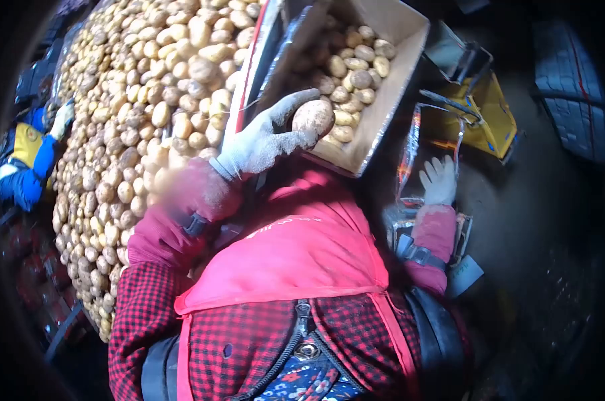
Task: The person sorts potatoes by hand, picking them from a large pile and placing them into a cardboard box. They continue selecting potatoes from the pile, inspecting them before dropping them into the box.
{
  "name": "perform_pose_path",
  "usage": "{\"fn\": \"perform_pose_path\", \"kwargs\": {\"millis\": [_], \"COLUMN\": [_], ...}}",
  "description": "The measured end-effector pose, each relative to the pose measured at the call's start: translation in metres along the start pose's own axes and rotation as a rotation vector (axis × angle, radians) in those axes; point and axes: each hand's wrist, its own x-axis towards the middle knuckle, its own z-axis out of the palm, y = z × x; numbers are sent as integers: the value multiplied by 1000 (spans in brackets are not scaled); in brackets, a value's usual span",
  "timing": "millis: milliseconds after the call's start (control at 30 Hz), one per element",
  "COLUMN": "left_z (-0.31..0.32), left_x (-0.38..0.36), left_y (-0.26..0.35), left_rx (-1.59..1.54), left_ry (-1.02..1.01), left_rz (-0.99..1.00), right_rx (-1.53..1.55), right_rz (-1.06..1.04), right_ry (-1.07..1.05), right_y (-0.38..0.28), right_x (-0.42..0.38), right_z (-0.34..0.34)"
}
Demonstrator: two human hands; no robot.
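Observation:
My left hand [265, 137], in a pale, dusty glove, holds a large brown potato [313, 117] between thumb and fingers. The potato is over the near left corner of an open box [389, 100], whose inside is partly filled with smaller potatoes [361, 79]. To the left of the box lies a big heap of potatoes [135, 127]. My right hand [439, 179], also in a pale glove, is to the right with its fingers spread and nothing in them. It is beside a metal-edged frame [409, 154].
A yellow container [486, 117] stands at the right, beyond my right hand. Farther right is a stack of pale blue-grey items [573, 90]. Across the heap, at the far left, is a co-worker [27, 150] in blue and yellow. A red and white edge [245, 87] borders the heap.

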Motion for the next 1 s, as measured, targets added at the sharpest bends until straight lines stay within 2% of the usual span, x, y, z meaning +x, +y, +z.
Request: {"fn": "perform_pose_path", "kwargs": {"millis": [33, 100, 167, 233, 300, 333, 367, 433, 467, 500, 567, 600, 667, 700, 733, 767, 800, 833, 900, 967, 1000], "left_z": [6, 17, 42, 74, 90, 90, 86, 72, 59, 54, 41, 35, 24, 15, 10, 4, -13, -18, -31, -60, -64], "left_x": [6, 26, 50, 54, 63, 58, 52, 39, 30, 20, -4, -20, -43, -56, -71, -86, -97, -115, -146, -177, -193], "left_y": [0, -1, -2, 28, 12, 10, 13, 20, 18, 16, 14, 11, 18, 20, 31, 42, 37, 44, 66, 51, 58], "left_rx": [-12, 75, 556, 539, 634, 395, 392, 599, 544, 643, 752, 739, 785, 780, 806, 824, 867, 902, 878, 1047, 1015], "left_ry": [2, -134, -150, -412, -386, -475, -476, -374, -427, -406, -390, -342, -279, -207, -113, -28, 41, 154, 266, 463, 549], "left_rz": [-12, 32, 166, 106, 695, 306, 306, 241, 132, 172, 110, 111, 56, 103, 80, 57, 150, 117, -85, -53, -90], "right_rx": [3, 3, 60, 45, 31, 92, 155, 153, 150, 195, 170, 30, 29, 19, -135, -126, -133, -146, -122, -68, -85], "right_rz": [8, -43, -84, -114, -137, -173, -204, -279, -280, -400, -375, -511, -462, -455, -538, -565, -529, -487, -370, -192, -115], "right_ry": [36, 115, 137, 221, 316, 324, 326, 287, 245, 134, 96, -69, -291, -382, -472, -631, -752, -871, -1069, -1196, -1236], "right_y": [1, 4, 13, 7, -4, -11, -18, -41, -50, -46, -82, -75, -84, -83, -79, -73, -67, -65, -51, -31, -24], "right_x": [-9, -26, -28, -35, -43, -45, -53, -70, -66, -45, -93, -91, -98, -102, -110, -116, -127, -138, -146, -158, -167], "right_z": [11, 16, -4, -15, -32, -42, -40, -28, -17, -27, 76, 91, 148, 172, 203, 228, 254, 276, 311, 338, 347]}}
